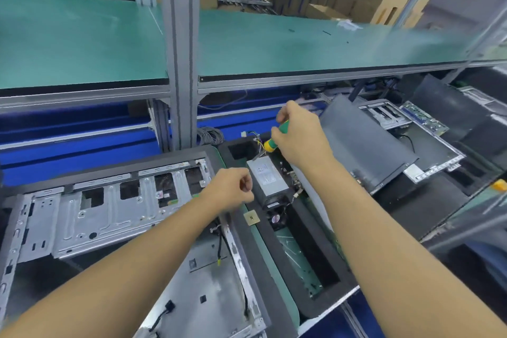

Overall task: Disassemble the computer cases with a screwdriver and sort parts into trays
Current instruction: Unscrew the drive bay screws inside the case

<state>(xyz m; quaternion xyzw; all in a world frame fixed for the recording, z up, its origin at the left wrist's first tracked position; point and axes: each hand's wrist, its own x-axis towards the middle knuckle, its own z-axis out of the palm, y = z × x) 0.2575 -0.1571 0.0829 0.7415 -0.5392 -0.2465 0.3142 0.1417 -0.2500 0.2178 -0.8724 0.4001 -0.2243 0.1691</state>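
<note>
I have the right hand point(299, 137) wrapped tight round the green-and-yellow plastic-handled screwdriver point(277, 135), thumb on top and fingers closed about the green part, the yellow collar showing below the fist. The shaft slants down toward 7 o'clock and ends at the far end of the grey rectangular metal power-supply box point(267, 181); I cannot tell whether the tip is seated there. A bunch of coloured wires point(256, 138) rises from that same end, at 9 o'clock from the handle. The left hand point(233, 186) hovers just beside the box at its 9 o'clock, fingers curled in toward the palm with nothing I can make out between them. The box lies in the long black foam-walled tray point(312, 230), and at its 6 o'clock sit a small black fan point(275, 218) and, on the tray's left rim, a small square gold-coloured chip point(250, 218). At 9 o'clock from the tray, the stripped silver sheet-metal computer chassis point(109, 208) lies flat under my left forearm. At 3 o'clock from the right hand, a dark grey flat panel point(362, 143) leans tilted over more opened cases, with a green circuit board point(424, 118) beyond it. A coil of grey cable point(210, 136) sits at 9 o'clock from the screwdriver, and the green-matted shelf point(274, 44) runs across at 12 o'clock.
</note>
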